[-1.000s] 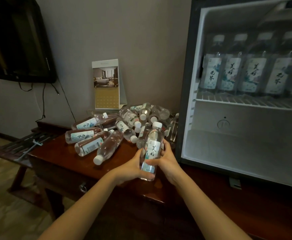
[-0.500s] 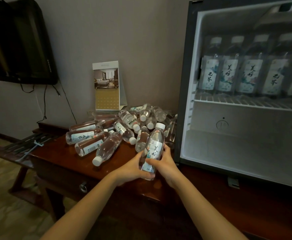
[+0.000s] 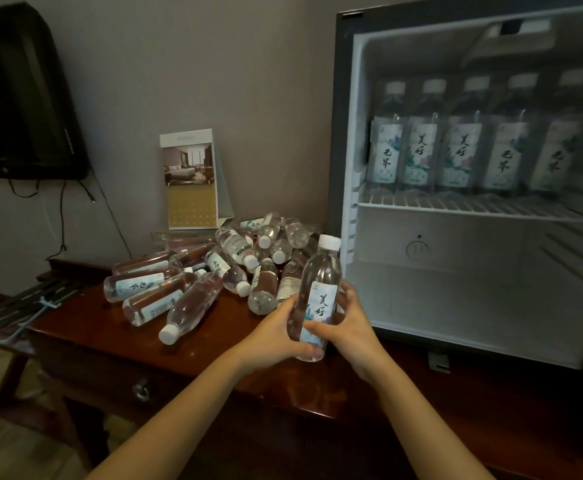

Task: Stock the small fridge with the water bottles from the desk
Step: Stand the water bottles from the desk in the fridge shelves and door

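A clear water bottle (image 3: 319, 292) with a white cap and a pale label stands nearly upright above the desk, held by both hands. My left hand (image 3: 276, 332) wraps its lower left side and my right hand (image 3: 350, 325) grips its lower right side. Behind it a pile of water bottles (image 3: 193, 289) lies on the dark wooden desk (image 3: 86, 337). To the right the small fridge (image 3: 470, 188) stands open, with a row of several upright bottles (image 3: 456, 150) on its wire shelf (image 3: 456, 204). The fridge's lower compartment (image 3: 456, 306) holds nothing.
A standing calendar card (image 3: 191, 178) leans against the wall behind the pile. A dark TV (image 3: 23, 98) hangs at the upper left with cables below it. A low slatted bench (image 3: 16, 306) sits left of the desk. The desk drawer has a ring pull (image 3: 141, 391).
The held bottle has moved slightly right, toward the fridge opening, and both hands have kept their grip on it. The pile has not moved.
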Available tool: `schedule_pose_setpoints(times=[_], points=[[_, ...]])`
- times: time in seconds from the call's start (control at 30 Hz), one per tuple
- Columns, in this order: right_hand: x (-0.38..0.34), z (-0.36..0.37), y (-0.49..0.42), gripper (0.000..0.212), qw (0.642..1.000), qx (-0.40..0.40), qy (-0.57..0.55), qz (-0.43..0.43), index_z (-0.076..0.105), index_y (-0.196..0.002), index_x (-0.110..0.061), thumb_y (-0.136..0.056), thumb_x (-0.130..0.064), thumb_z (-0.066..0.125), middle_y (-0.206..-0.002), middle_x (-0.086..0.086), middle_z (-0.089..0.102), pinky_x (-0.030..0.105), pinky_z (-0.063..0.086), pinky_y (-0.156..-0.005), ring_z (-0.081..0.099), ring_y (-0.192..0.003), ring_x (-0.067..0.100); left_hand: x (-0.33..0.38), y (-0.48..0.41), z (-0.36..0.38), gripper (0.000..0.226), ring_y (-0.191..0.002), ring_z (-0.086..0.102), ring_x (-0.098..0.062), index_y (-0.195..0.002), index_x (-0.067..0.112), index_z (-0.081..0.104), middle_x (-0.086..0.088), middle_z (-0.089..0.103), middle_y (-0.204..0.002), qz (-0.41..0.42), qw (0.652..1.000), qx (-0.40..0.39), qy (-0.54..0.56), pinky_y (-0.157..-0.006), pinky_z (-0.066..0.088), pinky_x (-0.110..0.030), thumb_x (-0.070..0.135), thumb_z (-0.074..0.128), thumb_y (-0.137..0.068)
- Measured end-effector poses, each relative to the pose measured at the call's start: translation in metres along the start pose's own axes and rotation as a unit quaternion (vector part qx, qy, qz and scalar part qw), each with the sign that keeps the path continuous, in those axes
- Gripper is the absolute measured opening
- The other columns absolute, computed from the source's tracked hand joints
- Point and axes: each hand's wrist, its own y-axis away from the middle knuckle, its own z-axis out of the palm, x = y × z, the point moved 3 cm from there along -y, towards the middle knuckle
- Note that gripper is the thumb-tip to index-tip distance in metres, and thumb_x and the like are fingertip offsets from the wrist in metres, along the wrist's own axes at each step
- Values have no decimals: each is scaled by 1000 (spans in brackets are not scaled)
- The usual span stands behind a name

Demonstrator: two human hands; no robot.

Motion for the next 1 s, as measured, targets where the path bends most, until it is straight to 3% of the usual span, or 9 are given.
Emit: schedule_pose_setpoints(times=[0.13, 0.23, 0.37, 0.5, 0.6, 0.67, 0.8, 0.9, 1.0], points=[[-17, -34, 7, 86, 997, 44, 34, -49, 29, -121, -50, -67, -8, 80, -116, -26, 47, 10, 51, -66, 58, -95, -10, 12, -25, 28, 84, -110, 62, -16, -134, 21, 37, 0, 63, -121, 42, 999, 23, 3, -91, 52, -38, 4, 82, -65], [-28, -60, 11, 87, 989, 81, 85, -85, 30, -115, -62, -67, -10, 81, -117, -26, 51, 9, 50, -74, 55, -102, -12, 21, -47, 54, 85, -110, 60, -6, -132, 24, 37, 13, 63, -118, 71, 997, 39, -12, -88, 50, -22, 6, 83, -63], [-34, -94, 10, 87, 981, 113, 124, -96, 31, -110, -67, -67, -9, 80, -116, -18, 55, 15, 51, -75, 57, -106, -1, 32, -73, 84, 84, -108, 55, 7, -132, 28, 32, 20, 58, -115, 81, 995, 44, -37, -84, 44, -7, 16, 83, -66], [-30, -116, -2, 86, 976, 132, 153, -79, 29, -117, -57, -67, -10, 80, -116, -18, 51, 25, 50, -86, 53, -111, 8, 34, -98, 104, 76, -100, 53, 18, -130, 18, 29, 12, 50, -117, 77, 996, 34, -4, -75, 44, -3, -4, 74, -72], [-21, -124, -15, 85, 977, 126, 152, -76, 30, -123, -48, -67, -9, 80, -113, -21, 52, 18, 51, -80, 55, -107, 2, 27, -111, 109, 73, -108, 53, 9, -131, 12, 28, 9, 49, -119, 77, 996, 34, 1, -81, 47, -10, -9, 69, -75], [-14, -128, -27, 81, 979, 129, 140, -71, 33, -125, -43, -68, -8, 79, -110, -20, 53, 11, 50, -74, 56, -105, 2, 20, -121, 108, 67, -104, 52, 10, -128, 16, 31, 10, 50, -118, 72, 996, 46, 4, -79, 45, -7, -7, 68, -77], [-4, -136, -61, 76, 978, 131, 153, -57, 38, -130, -22, -69, -7, 79, -113, -8, 55, 11, 47, -78, 56, -105, 6, 5, -148, 105, 63, -98, 50, 22, -126, 30, 31, 20, 51, -112, 65, 993, 94, -18, -75, 42, -2, 1, 66, -82], [0, -144, -88, 72, 976, 137, 165, -35, 41, -129, -14, -69, -5, 78, -116, 3, 58, 16, 47, -78, 58, -103, 13, -2, -172, 105, 62, -103, 54, 9, -125, 36, 32, 20, 51, -113, 59, 989, 131, -34, -81, 43, -6, 3, 63, -83], [4, -150, -111, 68, 973, 148, 177, -22, 43, -127, -10, -70, -4, 78, -117, 8, 60, 5, 44, -67, 56, -97, 11, -3, -191, 102, 57, -107, 55, -4, -128, 27, 40, 11, 55, -116, 73, 981, 169, -60, -87, 45, -15, 7, 64, -81]])
